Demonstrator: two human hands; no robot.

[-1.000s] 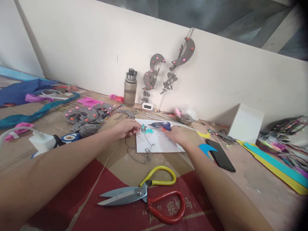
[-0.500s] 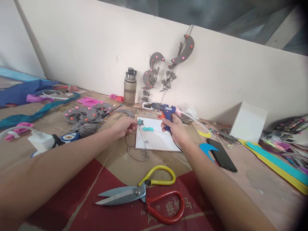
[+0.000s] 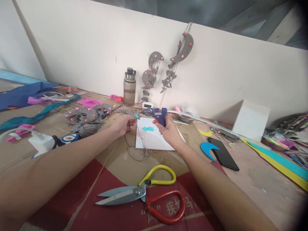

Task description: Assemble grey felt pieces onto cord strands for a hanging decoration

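My right hand (image 3: 169,131) is wrapped around the handle of a blue hot glue gun (image 3: 157,112), its nozzle pointing left. A small flower cutout (image 3: 137,116), teal on grey, is pinched in the fingers of my left hand (image 3: 124,125), near the nozzle. Whether the nozzle touches it I cannot tell. Between and below the hands lies a white board (image 3: 154,143) bearing teal flower cutouts (image 3: 147,129). Grey yarn (image 3: 141,156) trails from near my left hand over the board's left edge onto the cardboard.
Open scissors (image 3: 138,192) lie close in front. On the right are a black phone (image 3: 226,157), a blue crescent (image 3: 208,149) and colored strips (image 3: 279,160). A bottle (image 3: 129,88) stands at the back wall, and decorated grey crescents (image 3: 80,116) and a white charger (image 3: 41,141) lie left.
My right hand has moved the glue gun left, closer to my left hand. My left hand has lifted the small flower slightly up and away from the board.
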